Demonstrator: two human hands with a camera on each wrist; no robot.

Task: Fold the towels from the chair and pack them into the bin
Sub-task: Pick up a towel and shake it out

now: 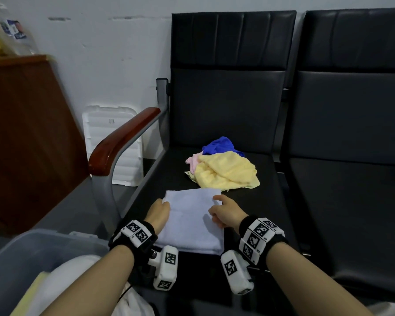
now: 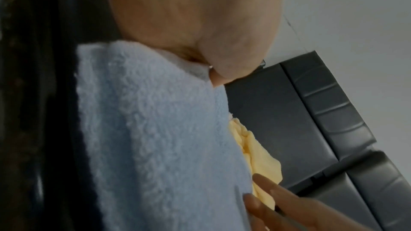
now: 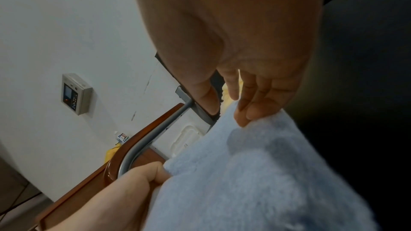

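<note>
A folded light blue towel (image 1: 189, 220) lies flat at the front of the black chair seat (image 1: 276, 201). My left hand (image 1: 163, 206) grips its left edge, fingers curled into the fabric (image 3: 155, 173). At the towel's right edge my right hand (image 1: 222, 207) touches the cloth with its fingertips (image 3: 244, 117), the thumb held apart. Behind the towel sits a crumpled pile: a yellow towel (image 1: 226, 171), a dark blue one (image 1: 219, 144) and a pink one (image 1: 193, 163). The grey bin (image 1: 21, 252) stands at the lower left with white and yellow fabric inside.
A chair armrest (image 1: 121, 137) with a wooden top rises left of the seat. A white plastic lid (image 1: 110, 133) leans on the wall behind it. A brown wooden cabinet (image 1: 21, 133) fills the left side. A second black chair (image 1: 351, 179) adjoins on the right.
</note>
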